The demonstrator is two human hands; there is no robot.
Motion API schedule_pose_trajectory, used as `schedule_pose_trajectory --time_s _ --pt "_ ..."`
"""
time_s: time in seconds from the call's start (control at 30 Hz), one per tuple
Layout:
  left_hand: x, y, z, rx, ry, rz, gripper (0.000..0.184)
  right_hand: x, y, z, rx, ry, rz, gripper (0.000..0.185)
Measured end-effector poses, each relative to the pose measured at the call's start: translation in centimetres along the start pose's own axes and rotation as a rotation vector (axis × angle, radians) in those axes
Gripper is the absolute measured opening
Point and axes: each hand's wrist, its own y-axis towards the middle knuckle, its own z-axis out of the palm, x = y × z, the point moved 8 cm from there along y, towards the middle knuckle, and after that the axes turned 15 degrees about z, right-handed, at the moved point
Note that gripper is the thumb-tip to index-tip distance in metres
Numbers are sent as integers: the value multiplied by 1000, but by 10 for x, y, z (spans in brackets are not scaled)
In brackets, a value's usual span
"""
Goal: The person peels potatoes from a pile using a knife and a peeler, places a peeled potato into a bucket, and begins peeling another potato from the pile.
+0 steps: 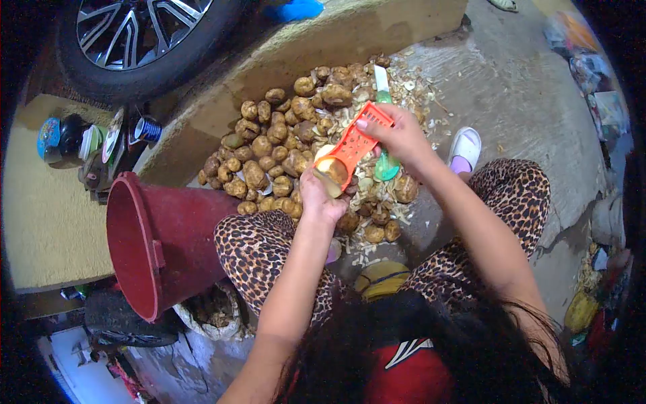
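Note:
A partly peeled potato (332, 169) rests in my left hand (317, 200), whose fingers curl around it from below. My right hand (398, 137) grips one end of an orange plastic peeler (353, 148) with slots and holes. The peeler's rounded end lies against the potato, so the exact contact is hidden. Beneath my right hand, a green and white plastic tool (383, 96) lies on the scraps, its middle covered. Around both hands spreads a pile of brown unpeeled potatoes (276, 131), with pale peelings (407, 84) to the right.
A dark red bucket (182, 236) lies tipped by my left knee, a whitish sack (219, 313) below it. Behind the potatoes runs a concrete ledge (303, 44) with a car wheel (138, 34) above. Plastic bags (592, 74) lie at far right. Between my legs is something yellow (381, 278).

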Motion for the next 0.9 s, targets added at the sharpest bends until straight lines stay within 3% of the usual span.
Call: schedule_pose_trajectory --time_s 0.2,0.3,0.5,0.7,0.9 --pt "6 -1 11 156 -7 -71 41 7 0 -8 57 18 96 19" --pt "0 1 7 44 -20 13 39 13 -6 -4 36 27 72 19" --pt "8 4 7 164 -210 -68 39 -1 -3 3 58 146 103 15" --pt "8 4 4 157 -203 -88 40 -12 3 2 35 241 120 17" --pt "3 -16 23 75 -30 -98 48 15 0 -7 50 8 34 21"
